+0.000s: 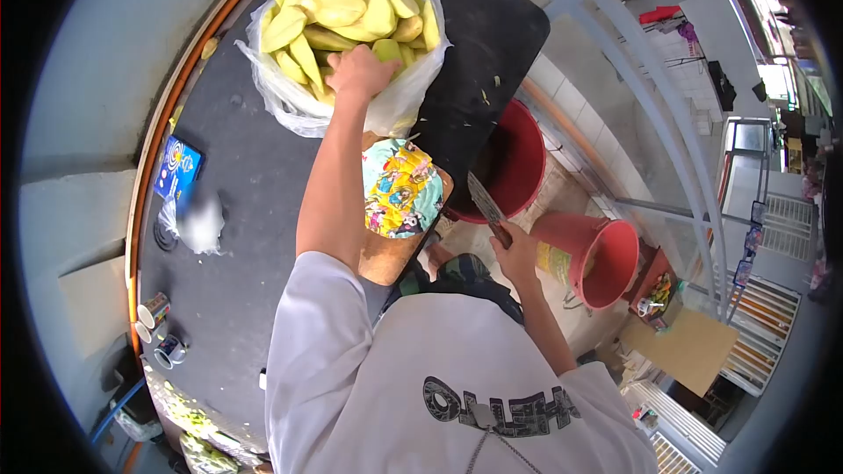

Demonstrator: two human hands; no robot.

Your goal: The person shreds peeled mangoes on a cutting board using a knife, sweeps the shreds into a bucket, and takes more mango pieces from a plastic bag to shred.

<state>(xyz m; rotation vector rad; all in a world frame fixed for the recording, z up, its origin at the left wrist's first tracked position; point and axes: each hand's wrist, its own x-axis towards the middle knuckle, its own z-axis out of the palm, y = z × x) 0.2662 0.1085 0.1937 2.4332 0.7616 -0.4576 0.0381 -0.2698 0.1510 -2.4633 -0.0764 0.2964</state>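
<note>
Peeled yellow-green fruit pieces (pixel 338 7) fill a translucent white plastic bag (pixel 399 116) on the black table (pixel 250 202); left hand (pixel 362 73) among them, fingers partly curled, any hold indeterminable. Right: metal-bladed knife (pixel 485 202), handle enclosed by the right hand's (pixel 516 250) curled fingers.

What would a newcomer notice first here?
Probably the big heap of yellow-green pieces in a clear plastic bag on the black table, the left hand reaching in. Next, the broad metal-bladed knife in the right hand, and the bright yellow-and-turquoise patterned cloth beside the left arm.
</note>
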